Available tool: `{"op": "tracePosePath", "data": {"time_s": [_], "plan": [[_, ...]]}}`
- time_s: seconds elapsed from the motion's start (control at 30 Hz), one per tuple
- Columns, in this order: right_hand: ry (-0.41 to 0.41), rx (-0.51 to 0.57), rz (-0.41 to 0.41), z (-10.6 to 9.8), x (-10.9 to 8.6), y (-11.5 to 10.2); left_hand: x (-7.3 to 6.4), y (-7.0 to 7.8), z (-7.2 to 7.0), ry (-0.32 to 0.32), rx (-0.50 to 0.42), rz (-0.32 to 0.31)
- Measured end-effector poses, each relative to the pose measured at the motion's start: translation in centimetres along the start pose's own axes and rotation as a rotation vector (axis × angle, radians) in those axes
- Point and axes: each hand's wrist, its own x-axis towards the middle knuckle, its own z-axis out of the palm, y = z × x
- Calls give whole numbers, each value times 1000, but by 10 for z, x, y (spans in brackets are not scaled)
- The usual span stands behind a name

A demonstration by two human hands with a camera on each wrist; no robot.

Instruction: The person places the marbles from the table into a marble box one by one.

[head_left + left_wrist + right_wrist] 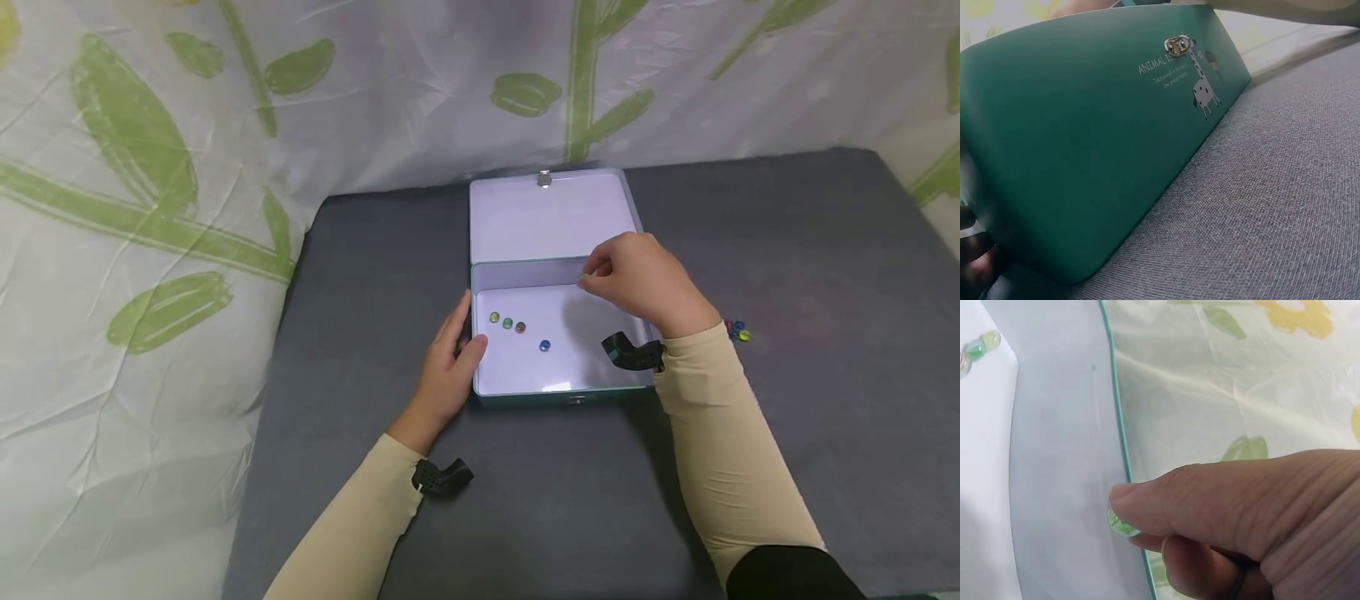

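Observation:
A green and clear glass marble (1120, 525) is pinched between thumb and finger of my right hand (645, 279), over the back right of an open box (525, 398). The box is green outside and white inside, and its lid (551, 215) leans back. On its floor lie a blue marble (544, 345), a reddish marble (521, 327), a green marble (507, 322) and a yellow-green marble (494, 317). My left hand (441, 375) rests against the box's left wall, fingers straight along it and thumb at the rim. The left wrist view shows the front wall (1085, 144) with a giraffe print.
Several loose marbles (741, 332) lie on the grey cloth right of the box, partly behind my right sleeve (720, 433). A metal clasp (1177, 45) sits on the box front. Behind the table (825, 333) hangs a white curtain (420, 92) with green leaves.

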Motion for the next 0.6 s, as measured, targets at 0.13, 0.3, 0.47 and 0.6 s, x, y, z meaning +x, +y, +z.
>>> {"op": "tracePosePath", "data": {"time_s": [0.13,0.3,0.47,0.6], "plan": [[-12,1,-13,3,2,-4,1,0,4,-1,-3,13],[-25,-7,-35,11,5,-6,2,2,10,-6,8,26],[-64,12,-89,20,12,-7,4,4,11,-15,-4,34],[-106,40,-131,27,16,-7,5,5,10,-30,-14,24]]}}
